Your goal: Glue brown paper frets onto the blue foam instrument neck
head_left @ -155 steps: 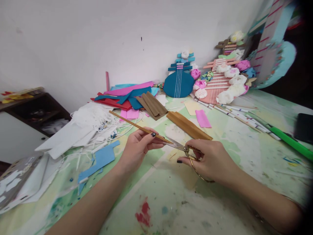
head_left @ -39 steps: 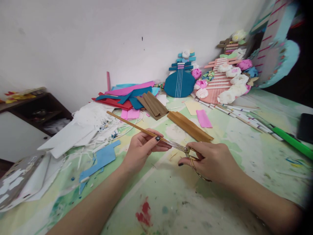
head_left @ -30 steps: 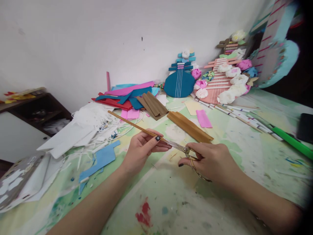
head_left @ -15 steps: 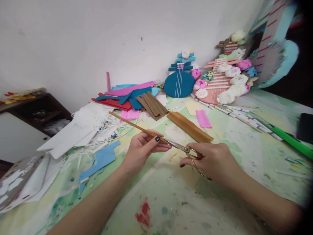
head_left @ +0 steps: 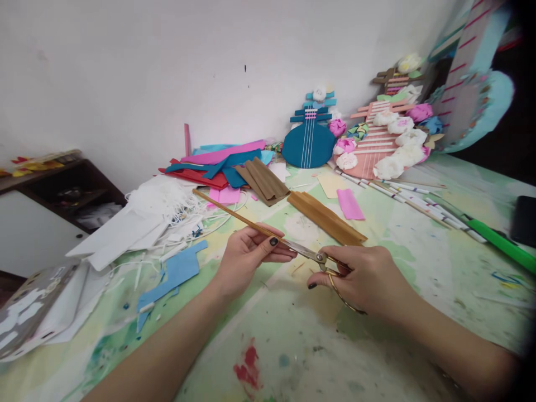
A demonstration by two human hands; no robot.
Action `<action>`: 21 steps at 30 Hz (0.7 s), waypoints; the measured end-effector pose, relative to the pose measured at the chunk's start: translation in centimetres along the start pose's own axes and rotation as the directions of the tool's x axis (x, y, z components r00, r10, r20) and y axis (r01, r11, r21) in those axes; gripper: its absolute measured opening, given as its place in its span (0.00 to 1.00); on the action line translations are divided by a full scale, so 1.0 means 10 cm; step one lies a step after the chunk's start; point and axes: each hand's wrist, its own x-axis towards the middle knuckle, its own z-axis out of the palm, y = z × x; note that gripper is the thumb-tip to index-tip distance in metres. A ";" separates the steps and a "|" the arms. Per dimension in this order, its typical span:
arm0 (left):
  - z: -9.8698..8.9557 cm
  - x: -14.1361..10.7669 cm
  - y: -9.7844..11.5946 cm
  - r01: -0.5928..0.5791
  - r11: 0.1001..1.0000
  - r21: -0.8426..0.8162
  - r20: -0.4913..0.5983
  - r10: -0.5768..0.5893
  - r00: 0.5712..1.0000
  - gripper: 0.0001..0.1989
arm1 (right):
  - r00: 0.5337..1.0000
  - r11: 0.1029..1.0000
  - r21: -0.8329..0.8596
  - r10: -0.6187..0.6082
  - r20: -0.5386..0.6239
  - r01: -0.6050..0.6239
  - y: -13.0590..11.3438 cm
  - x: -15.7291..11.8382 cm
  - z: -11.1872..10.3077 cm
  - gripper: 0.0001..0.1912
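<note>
My left hand [head_left: 253, 254] pinches a long, thin brown strip [head_left: 228, 210] between thumb and fingers, its far end pointing up and left. My right hand [head_left: 364, 279] has its fingers through the gold-coloured handles of a pair of scissors [head_left: 320, 258]. The blades lie along the near end of the strip, close to my left fingertips; whether they cut into it I cannot make out. Just beyond both hands lies a folded piece of mustard-brown crepe paper [head_left: 326, 218], and behind it a darker brown folded piece [head_left: 263, 181].
Blue felt scraps [head_left: 182, 267] and a white pile of shreds [head_left: 161, 201] lie left. A teal lute-shaped craft [head_left: 309, 146] and a pink one with paper flowers [head_left: 368, 151] lean at the back. Striped sticks [head_left: 402, 195], a green tool [head_left: 502, 244] and a black phone-like object [head_left: 524, 219] lie right.
The scissor blades have closed together along the strip's near end. Both hands hold nearly the same place, and the view has shifted slightly.
</note>
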 end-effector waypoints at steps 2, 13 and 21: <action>0.00 0.00 -0.01 0.006 1.000 0.002 0.007 -0.006 1.000 0.11 | 1.000 1.000 -0.003 0.002 0.004 -0.002 0.00 0.00 0.01 0.29; 0.01 0.00 -0.03 0.011 1.000 -0.014 0.033 -0.010 0.999 0.11 | 1.000 0.999 -0.041 -0.004 0.030 0.006 0.01 0.00 0.03 0.29; 0.03 -0.01 -0.03 0.021 0.999 -0.042 0.056 -0.019 0.998 0.10 | 0.999 0.999 -0.050 0.013 0.038 -0.011 0.00 -0.01 0.02 0.28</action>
